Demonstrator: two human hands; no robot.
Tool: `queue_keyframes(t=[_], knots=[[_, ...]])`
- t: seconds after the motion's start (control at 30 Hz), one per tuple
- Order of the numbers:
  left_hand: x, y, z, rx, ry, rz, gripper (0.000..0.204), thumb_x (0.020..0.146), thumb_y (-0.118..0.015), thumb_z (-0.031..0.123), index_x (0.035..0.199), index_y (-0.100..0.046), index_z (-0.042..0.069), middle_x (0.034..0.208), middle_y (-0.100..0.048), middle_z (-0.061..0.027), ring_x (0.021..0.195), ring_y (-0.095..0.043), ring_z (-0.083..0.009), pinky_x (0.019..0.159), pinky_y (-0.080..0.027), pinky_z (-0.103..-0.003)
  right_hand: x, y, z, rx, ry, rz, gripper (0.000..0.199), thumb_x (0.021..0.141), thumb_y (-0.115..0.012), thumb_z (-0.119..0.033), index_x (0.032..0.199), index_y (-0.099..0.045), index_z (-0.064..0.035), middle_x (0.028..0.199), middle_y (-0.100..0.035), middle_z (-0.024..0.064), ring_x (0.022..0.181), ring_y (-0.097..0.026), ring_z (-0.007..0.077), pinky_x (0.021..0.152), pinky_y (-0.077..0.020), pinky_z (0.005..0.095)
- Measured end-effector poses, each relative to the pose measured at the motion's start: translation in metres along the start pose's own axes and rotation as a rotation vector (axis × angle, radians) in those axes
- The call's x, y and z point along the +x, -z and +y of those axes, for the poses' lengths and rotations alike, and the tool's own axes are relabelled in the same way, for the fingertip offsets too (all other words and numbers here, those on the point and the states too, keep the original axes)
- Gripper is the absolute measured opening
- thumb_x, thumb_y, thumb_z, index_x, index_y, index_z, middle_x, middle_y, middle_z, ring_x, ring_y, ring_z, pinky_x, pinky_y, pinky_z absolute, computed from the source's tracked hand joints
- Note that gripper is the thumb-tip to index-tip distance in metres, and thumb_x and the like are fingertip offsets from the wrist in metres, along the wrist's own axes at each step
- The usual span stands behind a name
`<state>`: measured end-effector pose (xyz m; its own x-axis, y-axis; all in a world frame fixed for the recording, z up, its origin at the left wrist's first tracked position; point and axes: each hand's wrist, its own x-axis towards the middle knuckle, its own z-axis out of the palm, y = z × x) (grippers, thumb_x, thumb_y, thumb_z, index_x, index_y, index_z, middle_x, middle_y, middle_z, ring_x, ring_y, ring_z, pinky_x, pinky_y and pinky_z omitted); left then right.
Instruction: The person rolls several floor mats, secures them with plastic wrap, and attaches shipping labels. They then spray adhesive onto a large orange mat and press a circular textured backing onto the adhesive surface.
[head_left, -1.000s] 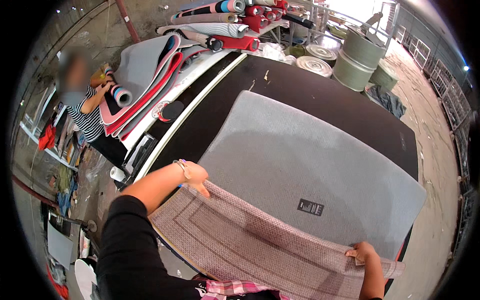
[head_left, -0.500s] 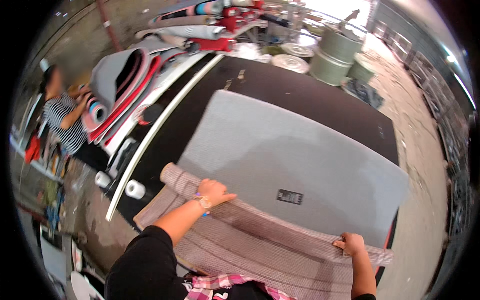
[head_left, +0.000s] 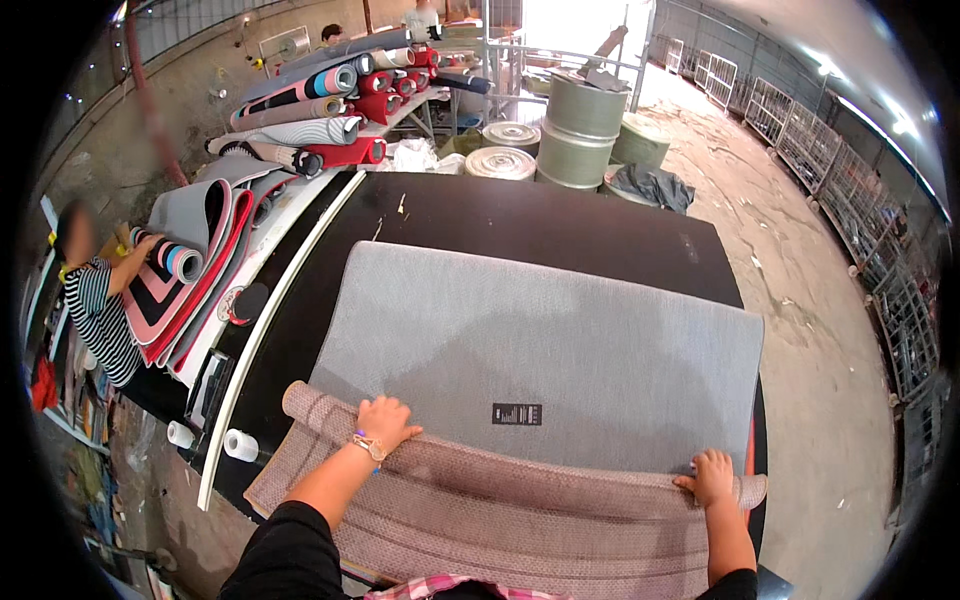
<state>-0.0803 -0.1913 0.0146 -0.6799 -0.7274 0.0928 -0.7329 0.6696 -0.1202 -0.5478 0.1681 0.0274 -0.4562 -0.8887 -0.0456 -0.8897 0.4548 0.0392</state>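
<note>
While my left hand (head_left: 385, 425) lies on the roll (head_left: 550, 485) of the brown rug (head_left: 450, 540), its fingers loosely spread and the thumb out to the right, my right hand (head_left: 711, 479) bends over the other side, near the right end. The left has nothing pinched that I can see; how firmly the right has closed I cannot tell, since the underside of that hand is hidden.

The rug is right in front of me: its flat part lies nearest my body, and its roll crosses beside the grey mat (head_left: 560, 320), whose dark label (head_left: 517, 414) shows just beyond my hands. All this is on the black table (head_left: 590, 215). Whether rug and mat are joined under the roll I cannot tell.

I judge that I am partway through rolling, with both ends needing to stay level. From here, the next move calls for even pressure from both palms, so that neither end runs ahead and the roll stays straight.
</note>
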Motion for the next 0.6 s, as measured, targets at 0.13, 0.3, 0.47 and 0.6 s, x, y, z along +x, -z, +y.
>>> queue_keyframes(t=[0.13,0.3,0.47,0.6], knots=[[-0.018,0.003,-0.005,-0.07,-0.042,-0.17,0.035,0.077,-0.059,0.044,0.08,-0.065,0.009,0.078,-0.062,-0.0033,0.081,-0.056,-0.0222,0.071,-0.043,-0.039,-0.039,-0.003,-0.006,0.043,0.001,0.007,0.04,0.067,-0.068,-0.041,0.083,-0.059,-0.0054,0.082,-0.057,0.0094,0.087,-0.054,0.0292,0.081,-0.0398,0.0422],[-0.054,0.028,0.009,-0.1,-0.235,0.22,0.058,0.065,-0.068,0.053,0.093,-0.061,0.003,0.086,-0.062,-0.0085,0.088,-0.057,-0.0255,0.079,-0.043,-0.04,-0.074,-0.015,-0.004,0.039,0.131,0.187,0.075,0.048,-0.075,-0.054,0.099,-0.057,-0.0028,0.102,-0.055,0.0164,0.099,-0.052,0.0342,0.089,-0.0373,0.0448],[-0.006,0.039,-0.002,-0.121,-0.26,-0.187,0.078,0.054,-0.066,0.067,0.097,-0.06,0.003,0.088,-0.063,-0.0134,0.085,-0.06,-0.0287,0.079,-0.045,-0.04,-0.003,0.012,0.011,0.141,0.007,-0.241,0.079,0.039,-0.078,-0.055,0.096,-0.061,-0.0033,0.093,-0.063,0.0164,0.092,-0.059,0.0327,0.083,-0.0453,0.0398],[0.072,0.036,-0.019,-0.197,-0.259,-0.591,0.069,0.058,-0.068,0.062,0.1,-0.063,0.007,0.092,-0.064,-0.0143,0.089,-0.061,-0.0299,0.076,-0.047,-0.04,0.049,0.02,0.025,0.248,-0.085,-0.328,0.077,0.047,-0.077,-0.056,0.103,-0.061,-0.0057,0.093,-0.063,0.0165,0.092,-0.06,0.0313,0.08,-0.0466,0.0391]])
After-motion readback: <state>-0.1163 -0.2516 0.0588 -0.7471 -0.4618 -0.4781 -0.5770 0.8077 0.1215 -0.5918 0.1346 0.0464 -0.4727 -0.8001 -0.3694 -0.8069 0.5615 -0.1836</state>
